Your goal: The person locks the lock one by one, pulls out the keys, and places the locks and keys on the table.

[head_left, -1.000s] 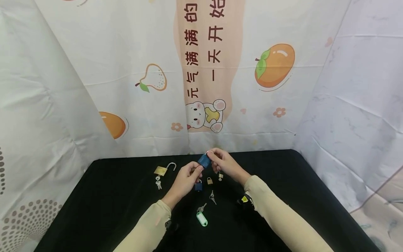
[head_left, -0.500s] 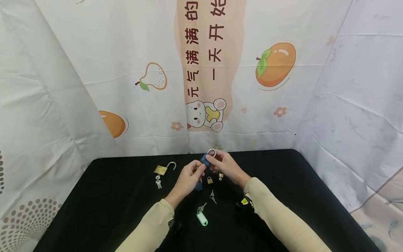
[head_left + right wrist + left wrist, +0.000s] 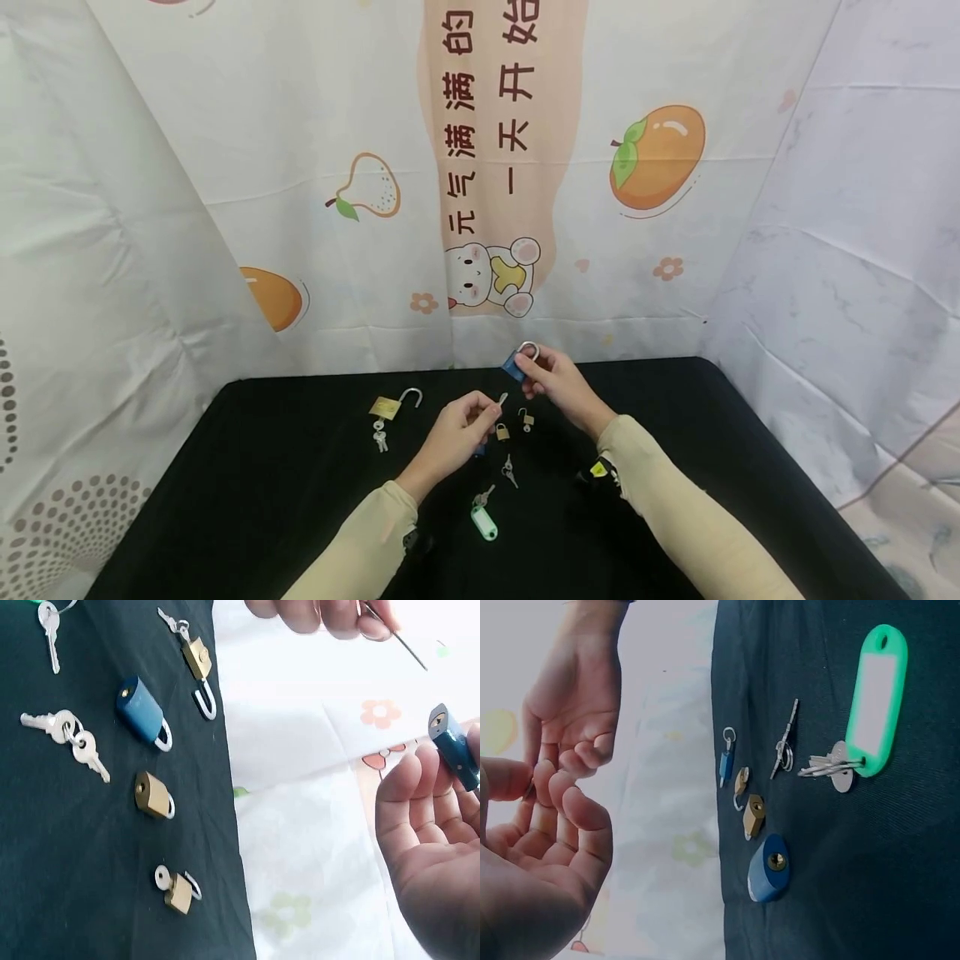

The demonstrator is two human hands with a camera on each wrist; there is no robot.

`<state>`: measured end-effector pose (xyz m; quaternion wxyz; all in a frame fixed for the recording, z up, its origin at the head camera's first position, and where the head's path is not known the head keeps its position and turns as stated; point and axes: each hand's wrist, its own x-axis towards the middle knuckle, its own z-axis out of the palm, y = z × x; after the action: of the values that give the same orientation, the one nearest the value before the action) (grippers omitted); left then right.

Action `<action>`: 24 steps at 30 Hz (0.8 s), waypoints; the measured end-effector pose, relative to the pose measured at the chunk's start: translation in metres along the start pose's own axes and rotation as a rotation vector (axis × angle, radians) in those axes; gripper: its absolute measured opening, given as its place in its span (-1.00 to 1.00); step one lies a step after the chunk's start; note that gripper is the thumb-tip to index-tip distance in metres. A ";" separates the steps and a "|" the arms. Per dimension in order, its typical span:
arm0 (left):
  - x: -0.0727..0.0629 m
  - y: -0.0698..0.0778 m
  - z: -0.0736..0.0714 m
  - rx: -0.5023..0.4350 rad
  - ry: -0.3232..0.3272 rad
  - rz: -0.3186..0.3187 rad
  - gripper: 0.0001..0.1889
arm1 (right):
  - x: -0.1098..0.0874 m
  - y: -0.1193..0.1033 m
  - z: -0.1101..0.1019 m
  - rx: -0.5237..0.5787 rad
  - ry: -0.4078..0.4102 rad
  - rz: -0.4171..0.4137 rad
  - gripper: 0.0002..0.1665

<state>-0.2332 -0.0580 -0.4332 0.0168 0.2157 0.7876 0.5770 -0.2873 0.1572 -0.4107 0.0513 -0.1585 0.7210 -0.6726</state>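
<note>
Between the thumb and fingertips of my left hand point(image 3: 457, 429) a thin silvery key point(image 3: 503, 399) is pinched; the right wrist view shows this key point(image 3: 409, 649) edge-on. My right hand point(image 3: 564, 388) holds a blue padlock point(image 3: 513, 367) up over the back of the table, its shackle swung open in the head view. In the right wrist view the keyhole end of the held padlock point(image 3: 450, 746) faces the key, with a gap between them. On the cloth under my left hand stands a second blue padlock point(image 3: 142, 711), its shackle closed.
A small brass padlock point(image 3: 502, 432) and a smaller opened one point(image 3: 528, 418) with a key lie behind the hands. Nearer me are two keys on a ring point(image 3: 509, 472) and keys with a green tag point(image 3: 483, 523). A large opened brass padlock point(image 3: 386, 407) with keys lies left.
The hands were together on the blue padlock and are now apart. My right hand has moved up and right with the padlock; the key now shows in my left fingertips.
</note>
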 end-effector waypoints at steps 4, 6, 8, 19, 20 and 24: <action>0.000 0.002 0.002 0.063 0.006 0.024 -0.79 | -0.003 -0.002 -0.008 -0.016 0.010 0.022 -0.54; 0.000 0.003 0.005 0.095 0.004 0.029 -0.81 | -0.005 -0.002 -0.011 -0.022 0.012 0.032 -0.52; 0.000 0.002 0.010 0.117 -0.007 0.028 -0.84 | -0.006 -0.002 -0.013 -0.023 0.013 0.040 -0.52; -0.007 -0.003 0.061 0.317 -0.164 -0.070 -0.97 | -0.011 0.005 -0.023 -0.023 -0.006 0.067 -0.56; -0.007 -0.003 0.065 0.348 -0.173 -0.076 -0.96 | -0.011 0.005 -0.023 -0.023 -0.007 0.069 -0.55; -0.008 -0.001 0.076 0.417 -0.196 -0.113 -0.90 | -0.012 0.007 -0.024 -0.033 -0.010 0.080 -0.54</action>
<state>-0.2053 0.0072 -0.4612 0.0805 0.2249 0.8953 0.3761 -0.2834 0.1837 -0.4173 0.0792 -0.1335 0.7374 -0.6573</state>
